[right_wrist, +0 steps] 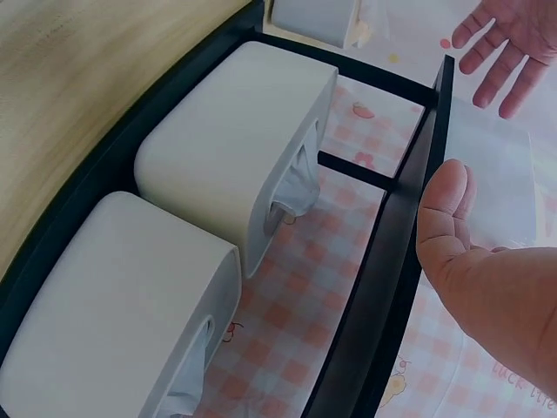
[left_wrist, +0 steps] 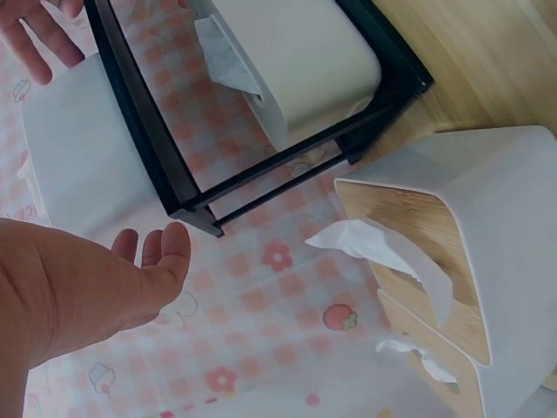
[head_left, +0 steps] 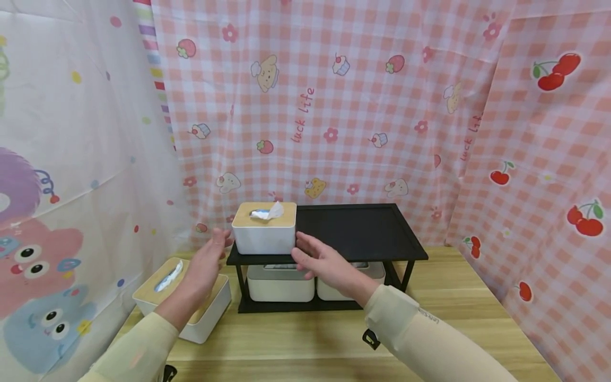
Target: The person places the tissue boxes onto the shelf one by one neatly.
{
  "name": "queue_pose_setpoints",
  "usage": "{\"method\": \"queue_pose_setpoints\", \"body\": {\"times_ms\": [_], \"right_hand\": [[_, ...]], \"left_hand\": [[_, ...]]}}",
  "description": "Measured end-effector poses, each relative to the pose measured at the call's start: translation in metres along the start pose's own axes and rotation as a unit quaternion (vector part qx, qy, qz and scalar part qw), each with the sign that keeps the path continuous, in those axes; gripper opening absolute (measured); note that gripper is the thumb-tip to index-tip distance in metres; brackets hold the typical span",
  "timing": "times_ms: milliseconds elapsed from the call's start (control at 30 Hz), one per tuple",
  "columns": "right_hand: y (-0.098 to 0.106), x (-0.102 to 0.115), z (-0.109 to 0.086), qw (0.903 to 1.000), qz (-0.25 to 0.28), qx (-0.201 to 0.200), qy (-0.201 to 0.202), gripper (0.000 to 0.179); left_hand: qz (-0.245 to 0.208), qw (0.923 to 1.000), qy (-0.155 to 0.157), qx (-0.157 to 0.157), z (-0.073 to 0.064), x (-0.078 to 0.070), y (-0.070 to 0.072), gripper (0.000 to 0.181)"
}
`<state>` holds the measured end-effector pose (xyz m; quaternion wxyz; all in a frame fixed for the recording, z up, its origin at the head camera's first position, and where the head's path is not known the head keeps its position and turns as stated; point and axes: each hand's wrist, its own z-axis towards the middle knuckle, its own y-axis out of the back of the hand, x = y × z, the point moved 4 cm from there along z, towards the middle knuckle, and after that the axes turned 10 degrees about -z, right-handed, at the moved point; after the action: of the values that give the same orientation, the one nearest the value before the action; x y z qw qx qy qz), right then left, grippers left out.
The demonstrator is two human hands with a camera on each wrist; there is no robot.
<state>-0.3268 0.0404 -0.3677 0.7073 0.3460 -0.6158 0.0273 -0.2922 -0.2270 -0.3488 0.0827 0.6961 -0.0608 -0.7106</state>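
A white tissue box with a wooden lid and a tissue poking out stands on the left end of a black two-tier rack. My left hand is beside its left side, fingers extended and nothing in them. On the other side, my right hand has its fingertips close to the box's right front corner, the palm turned inward. The left wrist view shows the left hand near the rack's end and the white box wall. From the right wrist, the right hand appears at the rack's upper edge, its fingers loosely bent.
Two white tissue boxes with grey tops, one beside the other, sit on the rack's lower tier. Left of the rack, two wooden-lidded tissue boxes, one behind another, stand on the wooden table. Patterned curtains surround it.
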Motion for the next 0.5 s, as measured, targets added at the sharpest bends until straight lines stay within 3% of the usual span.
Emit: {"method": "queue_pose_setpoints", "body": {"times_ms": [333, 500], "right_hand": [[-0.006, -0.004, -0.012, 0.9999, 0.004, 0.014, 0.002, 0.077], [-0.010, -0.005, -0.018, 0.9996, 0.008, 0.021, 0.015, 0.077]], "left_hand": [[0.059, 0.9982, -0.005, -0.003, -0.014, 0.017, 0.014, 0.084], [0.131, 0.9912, -0.022, -0.006, -0.022, 0.028, 0.019, 0.082]]}}
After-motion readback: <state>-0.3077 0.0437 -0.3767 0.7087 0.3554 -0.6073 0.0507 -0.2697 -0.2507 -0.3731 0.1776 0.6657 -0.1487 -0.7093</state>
